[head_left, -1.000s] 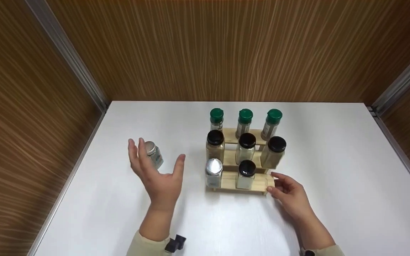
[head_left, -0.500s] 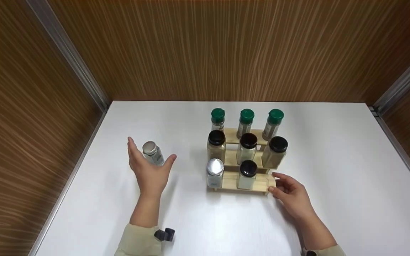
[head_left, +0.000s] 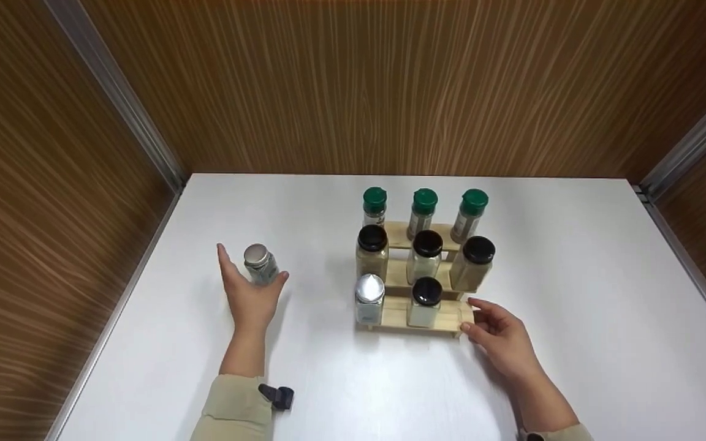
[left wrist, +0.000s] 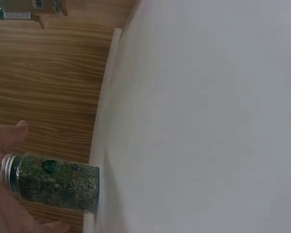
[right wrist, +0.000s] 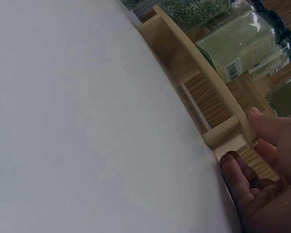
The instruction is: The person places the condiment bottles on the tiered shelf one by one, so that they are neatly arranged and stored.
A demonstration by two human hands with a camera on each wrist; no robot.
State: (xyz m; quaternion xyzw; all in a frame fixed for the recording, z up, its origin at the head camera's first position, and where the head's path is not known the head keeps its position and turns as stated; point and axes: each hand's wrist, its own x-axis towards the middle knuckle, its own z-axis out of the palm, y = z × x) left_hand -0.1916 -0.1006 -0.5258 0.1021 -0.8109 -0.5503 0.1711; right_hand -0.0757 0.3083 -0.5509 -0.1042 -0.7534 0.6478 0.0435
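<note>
A glass spice jar with a silver lid stands upright on the white table, left of the rack. My left hand is just in front of it, thumb and fingers spread to either side. In the left wrist view the spice jar shows green dried flakes inside, its lid close to the palm. My right hand pinches the right end of the lowest shelf of a three-tier wooden spice rack. In the right wrist view the thumb and fingers of the right hand are at the shelf's end.
Green-capped bottles line the top tier and black-lidded jars the middle one. On the bottom tier are a silver-lidded jar at the left and a black-lidded jar mid-shelf. Wood-grain panels enclose the white table.
My left hand has moved left and down toward the lone silver-lidded jar, its spread fingers now on either side of it. The right hand stays at the rack's end.
</note>
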